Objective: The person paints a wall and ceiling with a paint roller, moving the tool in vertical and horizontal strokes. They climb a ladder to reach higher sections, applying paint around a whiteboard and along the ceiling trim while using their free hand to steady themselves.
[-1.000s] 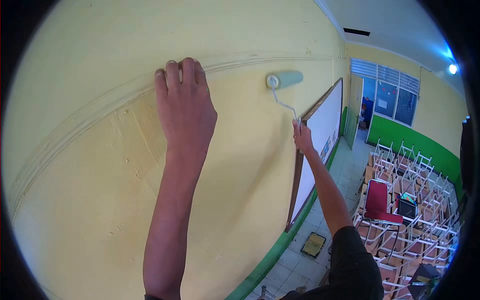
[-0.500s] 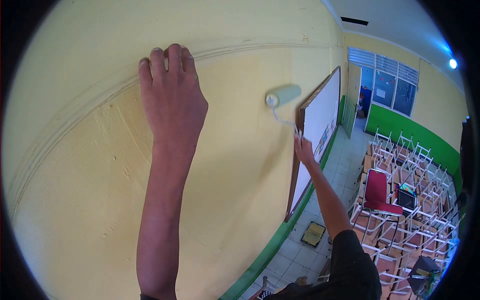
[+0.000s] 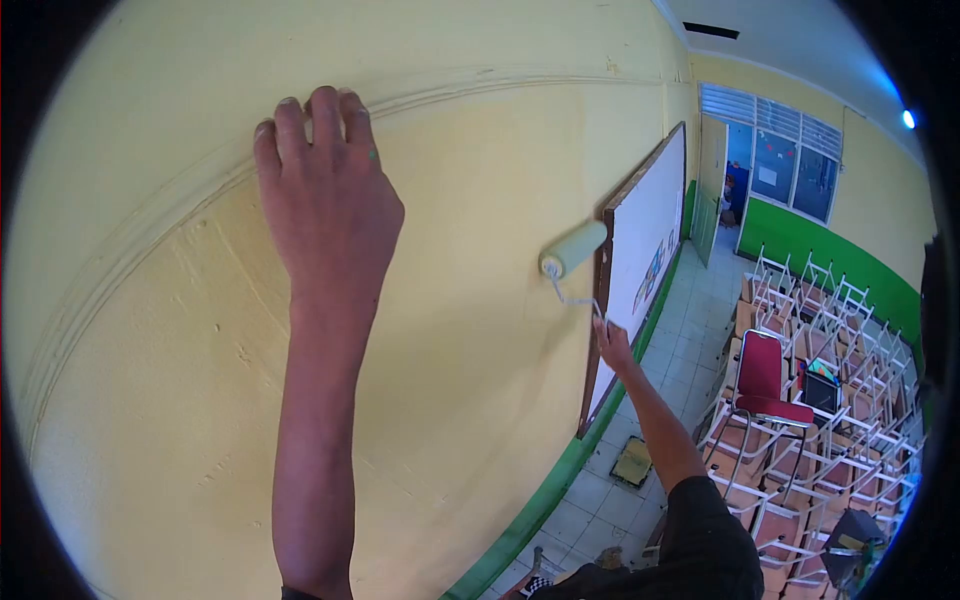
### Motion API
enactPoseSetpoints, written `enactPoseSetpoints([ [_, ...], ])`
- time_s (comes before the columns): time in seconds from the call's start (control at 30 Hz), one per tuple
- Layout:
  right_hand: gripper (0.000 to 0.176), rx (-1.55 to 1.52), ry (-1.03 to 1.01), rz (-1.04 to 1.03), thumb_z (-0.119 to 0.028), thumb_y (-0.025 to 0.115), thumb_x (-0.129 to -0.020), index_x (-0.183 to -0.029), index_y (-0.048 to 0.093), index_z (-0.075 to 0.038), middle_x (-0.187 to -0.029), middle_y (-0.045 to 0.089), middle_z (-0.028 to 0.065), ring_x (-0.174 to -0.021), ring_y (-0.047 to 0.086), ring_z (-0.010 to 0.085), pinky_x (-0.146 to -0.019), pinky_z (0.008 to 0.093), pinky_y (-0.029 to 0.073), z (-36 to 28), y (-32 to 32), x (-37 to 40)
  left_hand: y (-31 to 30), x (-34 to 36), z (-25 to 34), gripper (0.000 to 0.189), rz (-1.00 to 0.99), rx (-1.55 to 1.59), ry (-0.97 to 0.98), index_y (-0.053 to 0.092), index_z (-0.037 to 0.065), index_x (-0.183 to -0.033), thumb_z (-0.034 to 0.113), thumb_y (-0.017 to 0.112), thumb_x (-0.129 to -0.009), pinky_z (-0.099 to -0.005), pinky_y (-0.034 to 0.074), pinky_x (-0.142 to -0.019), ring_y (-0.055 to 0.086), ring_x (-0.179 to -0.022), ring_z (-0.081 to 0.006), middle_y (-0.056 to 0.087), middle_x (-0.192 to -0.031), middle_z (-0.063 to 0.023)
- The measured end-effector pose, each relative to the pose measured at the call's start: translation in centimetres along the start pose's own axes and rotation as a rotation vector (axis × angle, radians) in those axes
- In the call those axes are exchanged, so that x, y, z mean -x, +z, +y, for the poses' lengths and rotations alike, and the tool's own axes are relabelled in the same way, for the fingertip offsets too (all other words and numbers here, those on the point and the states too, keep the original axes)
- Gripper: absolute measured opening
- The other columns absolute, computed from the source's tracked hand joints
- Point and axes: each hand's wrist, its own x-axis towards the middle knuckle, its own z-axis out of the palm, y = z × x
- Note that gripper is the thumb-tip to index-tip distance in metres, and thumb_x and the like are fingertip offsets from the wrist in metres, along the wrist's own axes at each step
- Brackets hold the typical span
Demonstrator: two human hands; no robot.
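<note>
My left hand (image 3: 330,200) is raised against the yellow wall (image 3: 460,330), its fingers hooked over a thin raised ledge (image 3: 475,88) that runs across it. In my right hand (image 3: 615,347) is the handle of a paint roller (image 3: 574,249), closed in the fingers. The pale, paint-coated sleeve of the roller lies on the wall, just left of the brown frame of a whiteboard (image 3: 630,240). Most of the handle is hidden by the hand.
Below, white floor tiles (image 3: 590,490) carry a paint-stained yellow tray or container (image 3: 632,462). To the right stand several desks with upturned chairs (image 3: 800,290) and a red chair (image 3: 762,370). An open door (image 3: 708,190) is at the far end.
The roller and my right hand have moved down the wall, the sleeve coming closer to the whiteboard frame. My left hand stays on the ledge; the view has shifted slightly.
</note>
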Motion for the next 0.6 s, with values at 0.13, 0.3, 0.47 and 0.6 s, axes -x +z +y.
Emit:
enactPoseSetpoints([
  [0.13,0.048,0.073,0.081,-0.132,-0.039,0.05,-0.106,-0.085,0.059,0.004,-0.063,0.055,0.0261,-0.059,0.058,0.044,-0.057,0.0496,0.044,3.6,-0.3,6.3,0.1,0.0,-0.1,0.043,0.091,0.059,0.005,0.064,0.003,-0.122,0.008,0.063,-0.08,-0.0441,0.043,-0.104,0.052,-0.116,-0.0283,0.056,-0.119,-0.0078],
  [0.3,0.04,0.063,-0.114,0.024,-0.033,0.052,-0.106,-0.09,0.061,0.002,-0.062,0.051,0.0191,-0.055,0.047,0.0303,-0.056,0.0442,0.043,3.2,-0.8,4.7,0.4,0.2,-0.1,0.044,0.104,0.049,0.026,0.064,0.003,-0.122,0.008,0.063,-0.079,-0.0437,0.044,-0.103,0.053,-0.114,-0.0282,0.057,-0.118,-0.0081],
  [0.47,0.048,0.015,-0.103,0.014,-0.034,0.05,-0.108,-0.078,0.051,0.003,-0.056,0.037,0.0119,-0.053,0.035,0.0166,-0.05,0.041,0.032,0.3,-3.5,-4.4,0.3,0.1,0.0,0.047,0.077,0.056,0.01,0.064,0.004,-0.122,0.007,0.064,-0.076,-0.0439,0.045,-0.102,0.053,-0.114,-0.0283,0.057,-0.119,-0.0079],
  [0.6,0.05,0.051,-0.101,-0.02,-0.036,0.05,-0.108,-0.075,0.049,0.002,-0.058,0.031,0.0056,-0.057,0.032,0.0119,-0.049,0.0384,0.031,0.0,-4.2,-5.9,0.4,0.0,-0.1,0.047,0.095,0.058,0.009,0.064,0.005,-0.122,0.008,0.065,-0.075,-0.0441,0.045,-0.102,0.053,-0.113,-0.0283,0.057,-0.119,-0.0078],
])
